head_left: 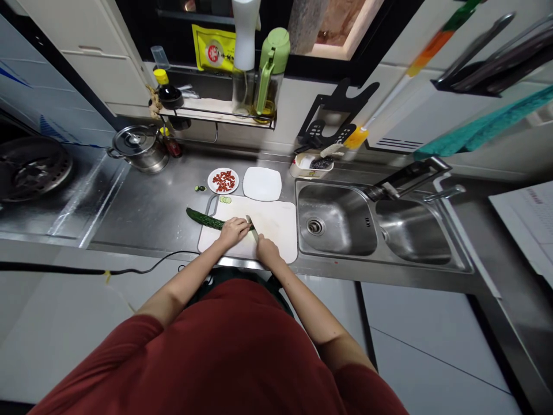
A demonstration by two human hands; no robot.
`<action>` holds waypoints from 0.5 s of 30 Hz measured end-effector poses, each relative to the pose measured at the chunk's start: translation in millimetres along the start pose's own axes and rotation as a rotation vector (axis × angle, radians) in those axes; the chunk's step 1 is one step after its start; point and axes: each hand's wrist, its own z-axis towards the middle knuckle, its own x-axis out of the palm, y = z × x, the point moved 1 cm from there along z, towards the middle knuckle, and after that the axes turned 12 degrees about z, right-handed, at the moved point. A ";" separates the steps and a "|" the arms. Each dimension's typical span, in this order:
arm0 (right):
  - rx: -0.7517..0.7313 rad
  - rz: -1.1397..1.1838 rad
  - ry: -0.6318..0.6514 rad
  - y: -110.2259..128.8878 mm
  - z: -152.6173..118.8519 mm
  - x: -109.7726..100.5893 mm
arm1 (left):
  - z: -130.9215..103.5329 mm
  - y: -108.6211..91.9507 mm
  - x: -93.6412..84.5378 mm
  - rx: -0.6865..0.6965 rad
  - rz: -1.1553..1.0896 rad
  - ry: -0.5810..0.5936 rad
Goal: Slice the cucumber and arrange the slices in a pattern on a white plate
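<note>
A long green cucumber (pixel 204 219) lies across the white cutting board (pixel 276 222), its left end past the board's edge. My left hand (pixel 234 231) is closed over the cucumber near its right end and pins it down. In my right hand (pixel 268 252) is a knife (pixel 253 229), its blade at the cucumber's cut end, close to my left fingertips. Several pale cucumber slices (pixel 225 200) rest at the board's upper left. Two small cucumber ends (pixel 200 188) sit on the steel counter. Behind the board are a plate of red chopped pieces (pixel 224 181) and a white square plate (pixel 261 184).
To the right is a double steel sink (pixel 345 230) with a faucet (pixel 410 178). A lidded pot (pixel 140 148) stands at the back left, near the stove burner (pixel 34 167). Above the counter, a shelf (pixel 216 113) carries bottles. A black cable (pixel 151 270) runs along the front edge.
</note>
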 end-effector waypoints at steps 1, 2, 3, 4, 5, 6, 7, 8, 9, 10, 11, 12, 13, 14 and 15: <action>0.001 -0.001 0.001 -1.5 -2.4 1.0 | 0.0 0.0 0.0 -0.001 0.003 0.002; 0.003 -0.002 0.001 -2.9 -4.7 1.9 | 0.1 0.0 0.0 0.000 0.005 0.003; 0.008 -0.003 0.002 -4.1 -6.8 2.8 | 0.2 0.1 -0.1 0.003 0.006 0.004; 0.014 -0.003 0.004 -5.1 -8.6 3.6 | 0.3 0.2 -0.1 0.005 0.004 0.003; 0.019 -0.002 0.003 -5.7 -9.9 4.1 | 0.5 0.3 -0.2 0.007 0.002 0.003; 0.022 0.000 0.003 -6.1 -10.8 4.5 | 0.6 0.5 -0.3 0.008 0.000 0.002; 0.026 0.002 0.004 -6.2 -11.4 4.7 | 0.7 0.6 -0.5 0.009 -0.002 0.003; 0.027 0.005 0.003 -6.0 -11.5 4.8 | 0.8 0.7 -0.6 0.008 -0.001 0.005; 0.027 0.008 0.001 -5.7 -11.4 4.8 | 0.8 0.7 -0.9 0.005 0.000 0.009; 0.027 0.011 0.001 -5.4 -11.1 4.7 | 0.8 0.7 -1.2 0.001 0.001 0.015; 0.029 0.012 0.003 -5.1 -10.7 4.7 | 0.8 0.6 -1.4 -0.003 0.002 0.022; 0.031 0.013 0.003 -4.8 -10.1 4.6 | 0.8 0.5 -1.8 -0.006 0.003 0.030; 0.030 0.013 -0.001 -4.5 -9.6 4.5 | 0.8 0.3 -2.1 -0.009 0.003 0.037; 0.030 0.012 -0.006 -4.3 -9.0 4.3 | 0.8 0.0 -2.3 -0.011 0.003 0.043; 0.030 0.011 -0.009 -4.1 -8.4 4.2 | 0.9 -0.2 -2.6 -0.013 0.003 0.048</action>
